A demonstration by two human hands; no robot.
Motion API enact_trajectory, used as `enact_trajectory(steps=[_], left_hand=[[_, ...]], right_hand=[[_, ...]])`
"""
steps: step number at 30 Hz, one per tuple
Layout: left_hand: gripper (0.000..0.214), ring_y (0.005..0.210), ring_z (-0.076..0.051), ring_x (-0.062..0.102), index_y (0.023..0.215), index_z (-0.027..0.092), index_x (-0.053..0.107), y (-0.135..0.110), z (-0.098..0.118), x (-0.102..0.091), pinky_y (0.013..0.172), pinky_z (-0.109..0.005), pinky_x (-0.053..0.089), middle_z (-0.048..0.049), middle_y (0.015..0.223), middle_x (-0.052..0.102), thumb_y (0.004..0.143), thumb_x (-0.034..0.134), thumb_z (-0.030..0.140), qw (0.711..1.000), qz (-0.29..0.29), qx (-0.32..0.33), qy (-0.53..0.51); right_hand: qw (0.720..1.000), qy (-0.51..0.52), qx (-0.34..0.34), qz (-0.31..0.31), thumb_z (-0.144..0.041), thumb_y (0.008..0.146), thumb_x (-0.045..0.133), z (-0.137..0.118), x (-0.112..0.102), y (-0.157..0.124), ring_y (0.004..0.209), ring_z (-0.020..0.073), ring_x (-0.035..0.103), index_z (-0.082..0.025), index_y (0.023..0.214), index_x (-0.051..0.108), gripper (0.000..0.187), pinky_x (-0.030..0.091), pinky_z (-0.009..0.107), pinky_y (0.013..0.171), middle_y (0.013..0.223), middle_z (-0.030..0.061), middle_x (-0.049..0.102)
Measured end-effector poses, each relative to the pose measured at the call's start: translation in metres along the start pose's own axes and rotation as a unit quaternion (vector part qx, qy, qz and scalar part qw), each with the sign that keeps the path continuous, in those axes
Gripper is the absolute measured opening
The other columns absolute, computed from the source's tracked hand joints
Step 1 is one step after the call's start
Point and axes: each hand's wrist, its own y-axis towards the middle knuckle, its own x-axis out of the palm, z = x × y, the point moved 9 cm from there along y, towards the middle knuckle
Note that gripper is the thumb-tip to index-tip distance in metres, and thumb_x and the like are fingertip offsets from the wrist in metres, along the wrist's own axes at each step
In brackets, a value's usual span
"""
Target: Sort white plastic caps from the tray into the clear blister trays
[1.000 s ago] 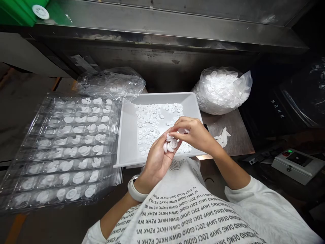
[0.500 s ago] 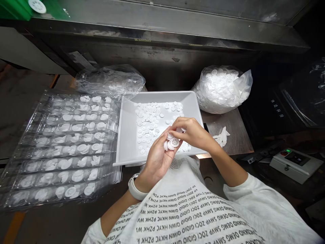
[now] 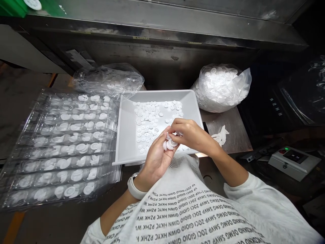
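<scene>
My left hand (image 3: pixel 155 162), palm up, is cupped round several small white plastic wheels (image 3: pixel 169 145) with spokes. Above it, my right hand (image 3: pixel 191 134) has its thumb and fingers pinched together over the pile, touching the wheels; a white wheel shows partly between its fingers, the rest hidden. Both hands are over the near side of a light grey tray (image 3: pixel 127 145). Loose white wheels (image 3: pixel 147 117) lie scattered on the tray's floor, some of them hidden behind my hands.
Stacked clear plastic blister trays (image 3: pixel 57 144) with white parts stand at the left. Behind the grey tray are two clear bags of white parts, one left (image 3: pixel 111 81) and one right (image 3: pixel 219 89). A crumpled white scrap (image 3: pixel 221 135) and a control box (image 3: pixel 293 162) are on the right.
My right hand has dipped slightly over the wheels, its fingers now covering more of them. The pile in my left palm has tilted a little. The whole view has shifted slightly.
</scene>
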Motion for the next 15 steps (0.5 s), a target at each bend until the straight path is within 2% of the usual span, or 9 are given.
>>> enact_trajectory(steps=[7, 11, 15], left_hand=[[0.023, 0.098, -0.013, 0.063, 0.108, 0.014, 0.067, -0.004, -0.001, 0.003, 0.086, -0.026, 0.055, -0.0085, 0.113, 0.065, 0.091, 0.051, 0.015, 1.0, -0.003, -0.015, -0.011], [0.023, 0.093, -0.011, 0.063, 0.108, 0.012, 0.066, -0.002, -0.003, 0.002, 0.085, -0.022, 0.055, -0.0092, 0.113, 0.065, 0.09, 0.052, 0.013, 1.0, 0.0, -0.02, -0.022], [0.024, 0.103, -0.014, 0.062, 0.109, 0.011, 0.065, -0.001, -0.002, 0.001, 0.091, -0.026, 0.054, -0.0109, 0.116, 0.065, 0.091, 0.049, 0.013, 0.999, 0.011, -0.022, -0.044]], right_hand=[[0.998, 0.063, -0.011, -0.016, -0.013, 0.085, 0.065, 0.011, 0.0, 0.001, 0.078, 0.0119, 0.06, -0.015, 0.087, 0.071, 0.007, 0.045, 0.022, 0.071, 0.089, 0.0027, 0.065], [0.998, 0.061, -0.005, -0.017, -0.014, 0.084, 0.066, 0.012, -0.001, 0.0, 0.077, 0.0122, 0.06, -0.015, 0.088, 0.072, 0.007, 0.044, 0.023, 0.07, 0.088, 0.0028, 0.065], [0.995, 0.099, 0.01, -0.003, -0.014, 0.085, 0.065, 0.015, -0.002, 0.002, 0.077, 0.0119, 0.059, -0.015, 0.086, 0.072, 0.007, 0.043, 0.024, 0.071, 0.085, 0.0021, 0.064]])
